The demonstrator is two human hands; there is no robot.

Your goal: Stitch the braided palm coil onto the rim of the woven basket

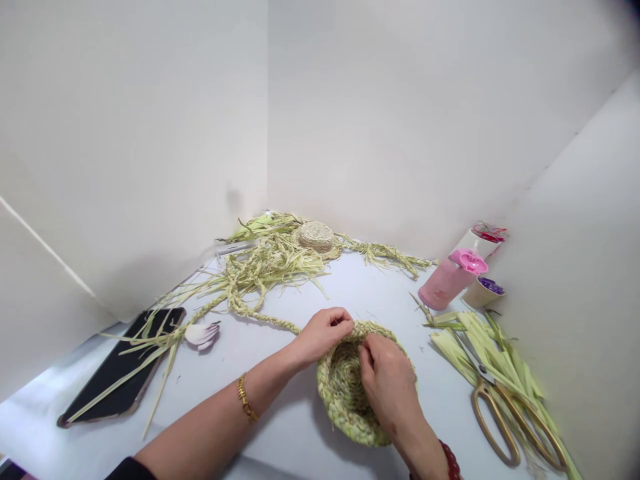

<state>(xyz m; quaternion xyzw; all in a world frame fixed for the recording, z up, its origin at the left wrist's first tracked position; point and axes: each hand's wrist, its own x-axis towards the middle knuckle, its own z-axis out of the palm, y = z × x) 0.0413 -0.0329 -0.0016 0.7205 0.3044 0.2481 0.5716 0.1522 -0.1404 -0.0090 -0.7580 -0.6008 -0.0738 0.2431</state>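
Note:
A round basket of coiled, braided green-yellow straw (pixel 327 395) stands on the table with its open side up. My left hand (pixel 327 333) is closed in a pinch at the basket's far rim. From under that wrist a long straw braid (pixel 273 321) runs left to a loose pile. My right hand (pixel 389 373) reaches over the right side into the opening, its fingers curled together near the inner wall. Whatever lies between those fingers is hidden.
Loose straw and braids (pixel 270 267) lie at the back beside a small straw hat (pixel 317 237). On the left are a black phone (pixel 120 370) and a hair claw-like white object (pixel 203 335). At right stand a pink bottle (pixel 445 283), a cup (pixel 483 293) and gold-handled scissors (pixel 500 400) on leaves.

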